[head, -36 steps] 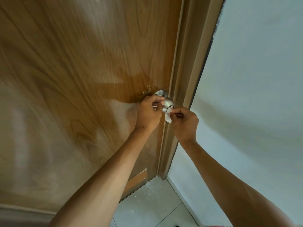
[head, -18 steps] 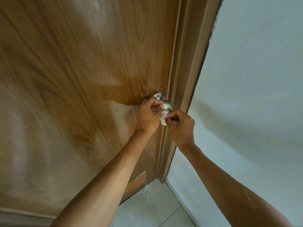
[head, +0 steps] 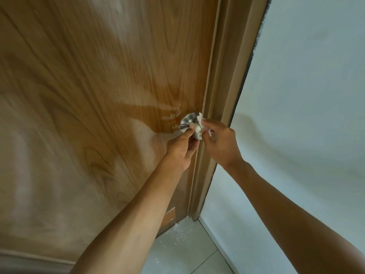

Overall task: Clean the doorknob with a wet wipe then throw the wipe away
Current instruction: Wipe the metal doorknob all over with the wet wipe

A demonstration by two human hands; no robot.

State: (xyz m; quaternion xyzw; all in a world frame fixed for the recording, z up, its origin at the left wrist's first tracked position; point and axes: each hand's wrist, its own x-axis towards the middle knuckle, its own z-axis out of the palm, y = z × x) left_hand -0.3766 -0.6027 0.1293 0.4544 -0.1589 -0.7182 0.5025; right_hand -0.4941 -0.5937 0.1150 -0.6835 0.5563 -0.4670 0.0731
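A round brushed-metal doorknob (head: 191,123) with its plate sticks out of a wooden door (head: 98,95) near the frame. My left hand (head: 182,148) reaches up from below, its thumb and fingers pinching the knob's lower left side. My right hand (head: 219,142) is at the knob's right side and presses a small white wet wipe (head: 200,117) against it. Only scraps of the wipe show, above the fingers and beside the knuckles; the rest is hidden inside the hand.
The brown door frame (head: 221,107) runs just right of the knob. A pale wall (head: 306,95) fills the right side. Light floor tiles (head: 187,248) with white specks lie at the door's foot.
My right hand has carried the wipe from below the knob up to its right and top side. My left hand has slid lower on the knob, uncovering its plate.
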